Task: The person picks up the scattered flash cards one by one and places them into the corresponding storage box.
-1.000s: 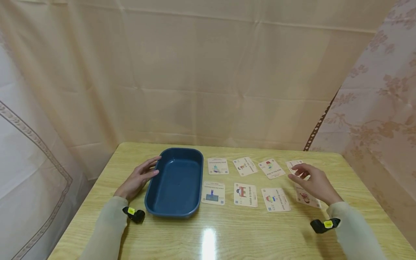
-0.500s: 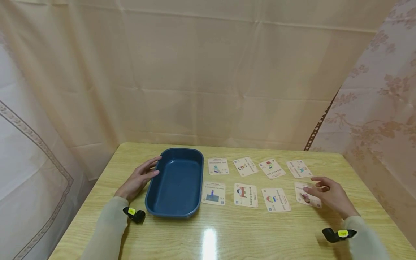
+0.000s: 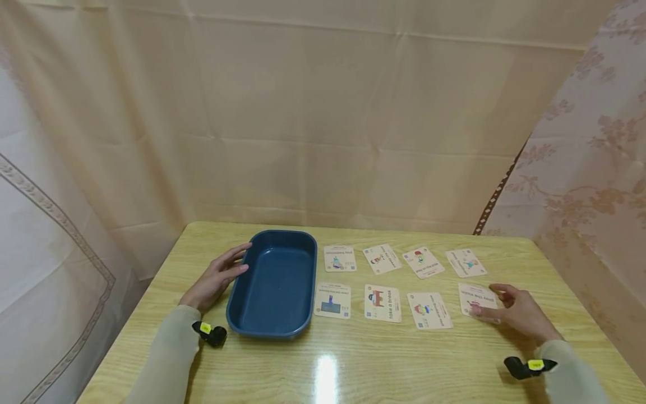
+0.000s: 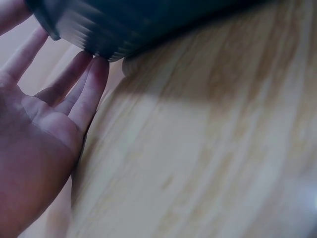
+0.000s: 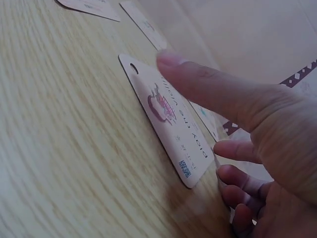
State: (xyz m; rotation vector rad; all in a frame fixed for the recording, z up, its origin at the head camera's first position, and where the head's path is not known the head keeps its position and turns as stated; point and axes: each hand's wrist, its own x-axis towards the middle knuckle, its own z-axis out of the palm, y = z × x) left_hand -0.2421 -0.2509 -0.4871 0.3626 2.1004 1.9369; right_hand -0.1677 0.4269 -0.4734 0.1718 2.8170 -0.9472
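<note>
The left hand point(image 3: 213, 280) rests against the left side of a blue plastic tray point(image 3: 272, 297), its fingers spread and nearly straight. In the left wrist view, fingertips touch the outer wall of the tray. The right hand point(image 3: 525, 314) is over the right end of a "play the violin" picture card point(image 3: 473, 293), at the end of the near row. In the right wrist view, its thumb point(image 5: 208, 87) extends above this card, while the loosely bent fingers point(image 5: 240, 151) are at the card's edge. The card lies flat on the table.
Several other picture cards lie in two rows right of the tray, including a "take a break" card point(image 3: 382, 303) and a far-row card at the right point(image 3: 466, 263). They lie on a wood-grain table point(image 3: 404, 365). A beige curtain point(image 3: 328, 140) hangs behind its back edge.
The right hand has moved right and nearer the body, from over the far-right card to the violin card, uncovering the far-right card. The left hand and tray have stayed in place.
</note>
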